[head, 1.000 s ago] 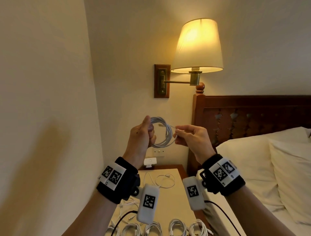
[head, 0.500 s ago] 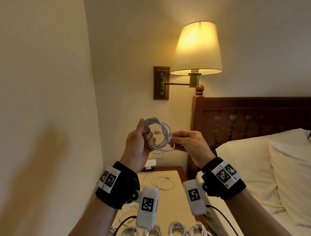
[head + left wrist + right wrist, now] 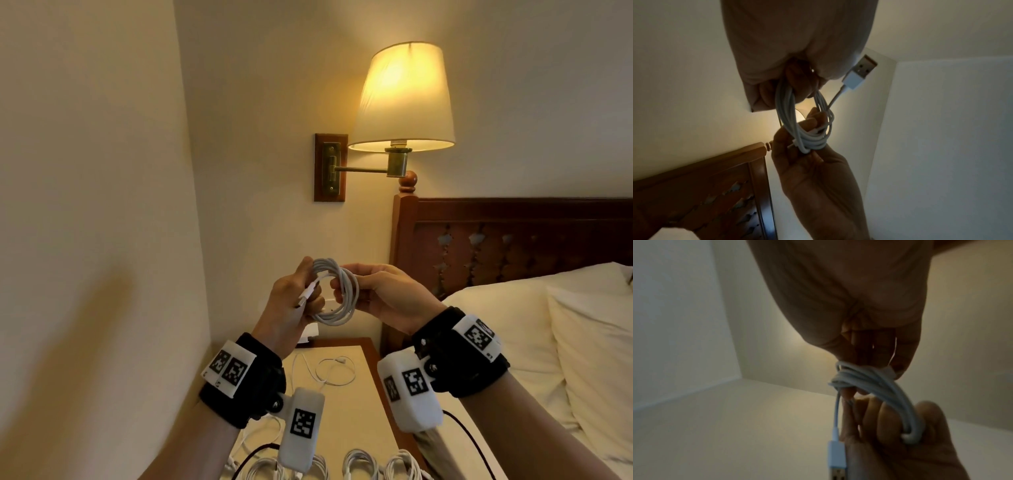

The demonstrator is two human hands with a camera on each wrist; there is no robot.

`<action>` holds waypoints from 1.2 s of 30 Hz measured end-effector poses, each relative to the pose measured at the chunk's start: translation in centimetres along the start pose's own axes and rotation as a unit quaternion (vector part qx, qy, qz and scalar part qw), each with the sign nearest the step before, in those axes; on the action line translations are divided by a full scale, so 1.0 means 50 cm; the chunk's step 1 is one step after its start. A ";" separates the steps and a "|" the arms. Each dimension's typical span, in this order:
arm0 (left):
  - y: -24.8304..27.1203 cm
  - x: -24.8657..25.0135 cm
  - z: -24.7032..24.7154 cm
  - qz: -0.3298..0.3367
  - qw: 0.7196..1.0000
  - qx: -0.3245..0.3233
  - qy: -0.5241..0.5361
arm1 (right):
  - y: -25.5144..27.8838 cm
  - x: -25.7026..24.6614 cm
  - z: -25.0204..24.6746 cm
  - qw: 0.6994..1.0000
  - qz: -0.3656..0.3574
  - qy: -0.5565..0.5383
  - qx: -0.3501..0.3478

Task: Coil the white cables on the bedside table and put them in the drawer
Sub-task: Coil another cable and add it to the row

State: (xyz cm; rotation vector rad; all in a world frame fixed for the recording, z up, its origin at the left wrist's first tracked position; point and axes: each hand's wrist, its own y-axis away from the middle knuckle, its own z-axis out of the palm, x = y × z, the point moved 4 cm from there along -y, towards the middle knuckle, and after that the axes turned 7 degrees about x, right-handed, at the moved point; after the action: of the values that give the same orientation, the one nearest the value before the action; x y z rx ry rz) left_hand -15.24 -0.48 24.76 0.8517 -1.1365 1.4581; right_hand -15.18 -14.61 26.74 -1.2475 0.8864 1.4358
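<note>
A white cable (image 3: 342, 301) wound into a small coil hangs in the air between both hands, above the bedside table (image 3: 346, 404). My left hand (image 3: 291, 308) grips the coil's left side, fingers curled through the loops (image 3: 785, 104). The USB plug (image 3: 306, 294) (image 3: 859, 73) (image 3: 836, 456) sticks out loose beside that hand. My right hand (image 3: 383, 298) pinches the coil's right side, where a turn of cable wraps the bundle (image 3: 812, 141) (image 3: 865, 376). A loose uncoiled white cable (image 3: 329, 371) lies on the table top. The drawer is out of view.
Several coiled white cables (image 3: 359, 462) lie in a row at the table's near edge. A lit wall lamp (image 3: 404, 99) hangs above, a wooden headboard (image 3: 513, 240) and a bed with white pillows (image 3: 565, 342) stand to the right. The wall (image 3: 85, 205) is close on the left.
Both hands have come lower and closer together. The coil has tightened, and the USB plug end now sticks out by the left hand.
</note>
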 end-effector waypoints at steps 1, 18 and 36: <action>0.000 0.002 -0.003 0.010 1.000 0.003 -0.019 | 0.001 0.000 0.000 1.000 0.008 -0.025 0.002; 0.011 0.036 -0.034 0.400 0.822 0.144 -0.379 | -0.003 -0.003 -0.009 0.968 -0.188 0.119 0.113; -0.026 -0.011 -0.095 0.309 0.862 0.163 -0.367 | 0.018 0.033 -0.027 0.959 -0.202 0.178 0.086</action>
State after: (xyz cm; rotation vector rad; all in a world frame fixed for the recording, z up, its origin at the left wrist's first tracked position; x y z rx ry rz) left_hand -13.55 3.89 23.12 1.4459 -1.8870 1.9547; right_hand -15.66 -15.77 24.80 -1.4772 0.9055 0.8082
